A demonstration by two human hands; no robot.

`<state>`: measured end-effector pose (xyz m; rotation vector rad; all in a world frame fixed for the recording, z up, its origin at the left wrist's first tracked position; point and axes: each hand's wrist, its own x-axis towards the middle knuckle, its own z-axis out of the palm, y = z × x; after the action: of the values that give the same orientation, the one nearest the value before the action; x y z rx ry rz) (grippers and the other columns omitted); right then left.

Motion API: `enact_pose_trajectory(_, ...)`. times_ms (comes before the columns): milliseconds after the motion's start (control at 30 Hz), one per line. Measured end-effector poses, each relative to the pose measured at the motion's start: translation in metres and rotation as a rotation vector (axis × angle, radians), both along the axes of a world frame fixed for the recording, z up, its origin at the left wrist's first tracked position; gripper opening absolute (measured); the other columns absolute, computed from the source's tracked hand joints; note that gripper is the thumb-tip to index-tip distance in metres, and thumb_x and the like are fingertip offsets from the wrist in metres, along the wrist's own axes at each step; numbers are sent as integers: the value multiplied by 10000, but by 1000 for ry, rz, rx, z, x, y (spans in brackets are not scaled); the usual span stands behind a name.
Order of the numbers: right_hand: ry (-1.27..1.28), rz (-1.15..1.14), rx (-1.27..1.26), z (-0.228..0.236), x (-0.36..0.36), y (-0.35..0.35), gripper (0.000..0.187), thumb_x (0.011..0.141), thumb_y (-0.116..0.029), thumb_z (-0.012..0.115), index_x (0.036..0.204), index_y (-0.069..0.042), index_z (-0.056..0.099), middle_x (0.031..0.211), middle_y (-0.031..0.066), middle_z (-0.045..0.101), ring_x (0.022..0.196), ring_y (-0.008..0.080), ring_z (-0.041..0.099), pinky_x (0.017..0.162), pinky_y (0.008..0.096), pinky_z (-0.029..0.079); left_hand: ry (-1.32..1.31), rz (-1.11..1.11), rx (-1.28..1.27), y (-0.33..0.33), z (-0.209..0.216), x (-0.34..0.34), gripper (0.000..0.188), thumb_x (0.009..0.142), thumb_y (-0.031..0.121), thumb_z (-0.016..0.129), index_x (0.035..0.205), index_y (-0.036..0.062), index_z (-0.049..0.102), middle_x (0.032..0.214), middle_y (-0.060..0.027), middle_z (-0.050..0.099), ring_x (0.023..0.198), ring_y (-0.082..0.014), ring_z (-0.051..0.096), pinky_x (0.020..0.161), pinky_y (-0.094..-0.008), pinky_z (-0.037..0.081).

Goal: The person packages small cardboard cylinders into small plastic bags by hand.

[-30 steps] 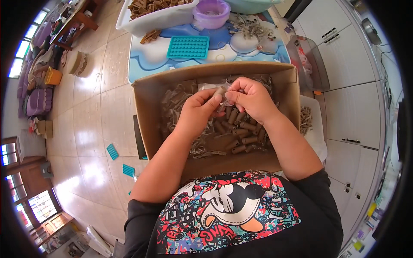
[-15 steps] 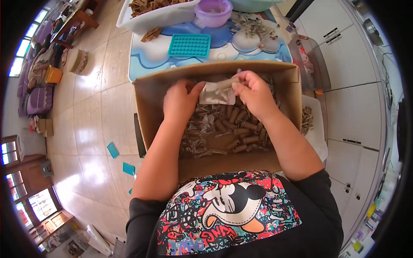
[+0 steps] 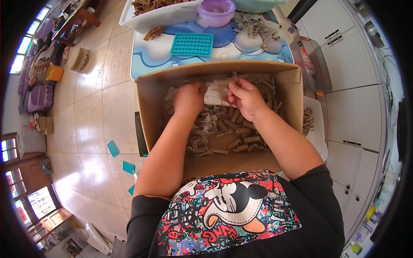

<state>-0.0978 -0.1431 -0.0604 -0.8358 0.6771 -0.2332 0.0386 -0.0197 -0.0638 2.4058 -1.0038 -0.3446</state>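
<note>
Over the cardboard box point(image 3: 219, 163), both hands are at a small clear plastic bag point(image 3: 214, 97) with a pale, shiny surface. My left hand point(image 3: 188, 99) pinches its left side, the fingertips partly hidden. At the right side, my right hand point(image 3: 246, 95) is closed on the bag's edge, thumb against the fingers. A brown cardboard tube point(image 3: 222, 82) lies along the bag's upper edge, next to my right fingers; whether it is inside the bag I cannot tell. Below, the box holds several loose brown tubes point(image 3: 235, 143) and crumpled clear bags point(image 3: 198, 138).
Beyond the box, a cloud-patterned table point(image 3: 150, 58) carries a teal silicone mould point(image 3: 192, 44), a white bin point(image 3: 172, 16) of brown pieces, a purple bowl point(image 3: 216, 18) and small loose parts point(image 3: 258, 28). A white tub point(image 3: 317, 129) stands right; teal moulds point(image 3: 128, 167) lie on the floor.
My left hand has moved right, toward my right hand, and the bag is less spread. The tube now lies more level along the bag's top. My right hand has shifted slightly left and down.
</note>
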Motion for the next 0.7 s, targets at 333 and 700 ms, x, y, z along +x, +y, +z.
enact_pose_trajectory(333,-106,-74,-280,37,-3,8,145,859,-98,557,995,-62,525,787,1,539,670,68,489,630,218,424,661,339,-371,21,74,10,116,804,125,622,820,11,615,709,-57,625,584,-121,573,542,-242,465)
enact_pose_trajectory(700,-155,-219,-1115,46,-11,7,194,846,-53,559,1030,-10,514,839,38,557,755,98,517,689,231,434,878,263,-517,20,82,0,97,820,108,617,784,27,577,690,-44,618,570,-97,570,530,-216,469)
